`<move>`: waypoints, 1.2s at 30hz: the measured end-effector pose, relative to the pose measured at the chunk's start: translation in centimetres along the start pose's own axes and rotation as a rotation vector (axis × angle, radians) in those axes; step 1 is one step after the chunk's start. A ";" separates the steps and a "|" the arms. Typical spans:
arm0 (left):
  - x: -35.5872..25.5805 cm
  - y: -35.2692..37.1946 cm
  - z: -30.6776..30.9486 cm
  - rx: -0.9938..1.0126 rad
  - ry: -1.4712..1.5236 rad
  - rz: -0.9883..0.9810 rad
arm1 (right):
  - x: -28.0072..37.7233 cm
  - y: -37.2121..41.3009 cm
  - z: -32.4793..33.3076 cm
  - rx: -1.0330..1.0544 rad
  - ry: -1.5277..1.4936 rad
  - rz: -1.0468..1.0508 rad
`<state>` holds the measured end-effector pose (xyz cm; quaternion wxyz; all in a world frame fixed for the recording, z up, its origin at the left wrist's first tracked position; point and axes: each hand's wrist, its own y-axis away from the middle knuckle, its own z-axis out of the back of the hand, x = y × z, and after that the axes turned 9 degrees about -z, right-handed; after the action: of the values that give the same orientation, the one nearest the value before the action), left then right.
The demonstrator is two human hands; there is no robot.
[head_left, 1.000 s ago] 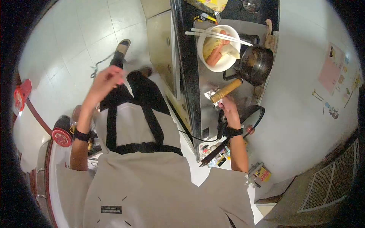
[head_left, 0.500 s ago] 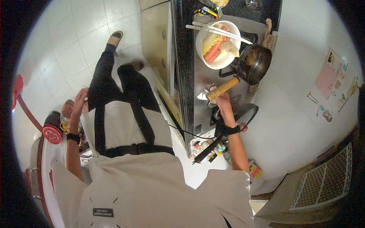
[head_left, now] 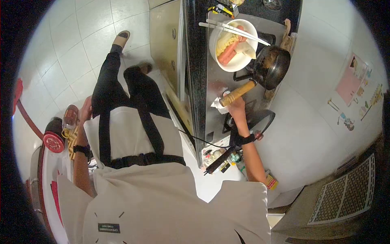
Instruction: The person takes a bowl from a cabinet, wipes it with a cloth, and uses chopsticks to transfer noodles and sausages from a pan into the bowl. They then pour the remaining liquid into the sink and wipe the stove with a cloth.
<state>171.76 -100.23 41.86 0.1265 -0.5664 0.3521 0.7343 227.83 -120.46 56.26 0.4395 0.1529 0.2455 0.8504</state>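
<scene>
My right hand (head_left: 236,107) is closed on a crumpled white tissue (head_left: 219,104) against the steel stove top (head_left: 216,83). The wooden handle (head_left: 239,93) of a dark saucepan (head_left: 273,67) passes over my fingertips and hides some of them. Behind the saucepan handle stands a white bowl (head_left: 239,67) with noodles, sausage (head_left: 229,53) and a dumpling-like piece. A pair of white chopsticks (head_left: 233,30) lies across its rim. My left hand (head_left: 86,110) hangs beside my thigh, fingers loosely stretched, holding nothing visible.
A black pan (head_left: 264,122) lies beside my right wrist. Packets (head_left: 221,10) and a glass (head_left: 273,4) stand at the far end of the counter. On my left are a jar (head_left: 70,115) and a red-lidded container (head_left: 54,140). A black cable (head_left: 203,143) crosses the counter edge.
My right hand and the tissue have shifted slightly on the stove top. My left hand has moved a little closer against my thigh. The bowl and saucepan stay put.
</scene>
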 end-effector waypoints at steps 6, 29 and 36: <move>1.0 0.0 0.1 -0.001 0.051 0.023 | 0.5 0.1 0.3 -0.015 0.092 0.074; 3.4 0.8 -0.1 -0.016 0.175 0.093 | -1.7 -1.8 -1.2 -0.063 0.126 0.187; 4.6 0.5 -0.2 -0.031 0.229 0.123 | -1.3 -1.7 -0.8 -0.004 0.122 0.123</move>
<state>170.09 -101.73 37.77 0.0316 -0.6259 0.3870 0.6764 229.29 -120.89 54.59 0.3708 0.1145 0.2603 0.8841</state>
